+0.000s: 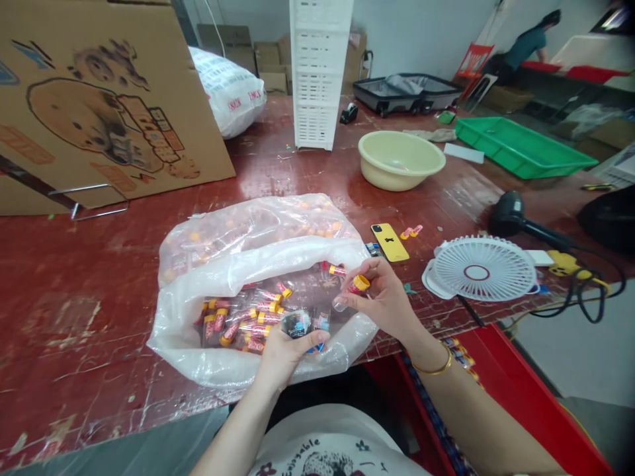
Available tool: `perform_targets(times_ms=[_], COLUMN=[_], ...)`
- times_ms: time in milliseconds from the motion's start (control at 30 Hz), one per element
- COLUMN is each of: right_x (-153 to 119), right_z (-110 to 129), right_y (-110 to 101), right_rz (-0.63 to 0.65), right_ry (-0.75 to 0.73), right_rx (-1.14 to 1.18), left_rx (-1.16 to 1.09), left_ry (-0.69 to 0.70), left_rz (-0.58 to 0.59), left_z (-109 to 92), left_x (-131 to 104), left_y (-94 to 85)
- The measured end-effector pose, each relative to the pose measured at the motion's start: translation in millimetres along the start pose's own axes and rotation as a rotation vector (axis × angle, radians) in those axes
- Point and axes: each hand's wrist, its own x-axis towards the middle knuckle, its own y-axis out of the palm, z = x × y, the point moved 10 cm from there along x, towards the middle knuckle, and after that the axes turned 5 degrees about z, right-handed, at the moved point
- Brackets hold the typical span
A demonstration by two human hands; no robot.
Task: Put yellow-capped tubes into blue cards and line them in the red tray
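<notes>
A large translucent plastic bag (198, 365) lies open on the red table, with several small clear tubes with yellow caps and red labels (255, 328) inside. My left hand (285, 350) is over the bag's near edge, its thumb and fingers closed on a small dark-and-blue packet (296, 324). Another shiny packet (321, 320) lies against the fingertips. To the right, my right hand (384, 297) pinches one yellow-capped tube (359, 284) above the bag's right side, cap tilted up.
Right of the bag are a yellow phone (390, 242), a white fan (479, 270) and a black hair dryer (516, 215). Behind stand a pale yellow basin (401, 162), a green tray (526, 149) and a white rack (320, 79). A cardboard box (109, 99) fills the left. Someone bends far right.
</notes>
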Motion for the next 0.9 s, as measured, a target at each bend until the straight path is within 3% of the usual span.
perform_targets(times_ms=[200,333,500,700,900], right_x=[3.8,8.9,-0.1,-43.4,-50.2], right_z=[14.0,-2.9,-37.3,-34.0,-31.9], right_y=[12.8,26.0,38.3,62.8,48.7], right_rz=[0.041,0.125,0.183,0.339,0.079], right_ry=[-0.086,0.009,0.201,0.115,0.029], right_rx=[-0.247,-0.140,0.097,-0.021,-0.189], left_rx=[0.106,0.137,-0.117,-0.368,-0.315], left_ry=[0.048,0.040,-0.046,-0.195,-0.202], left_rz=[-0.018,-0.005,0.051,0.062,0.113], left_z=[-0.7,-2.0,4.1,12.4,10.4], left_x=[1.7,0.0,-5.0,-3.4,-3.0], left_y=[-2.9,0.6,11.8,30.7,38.0])
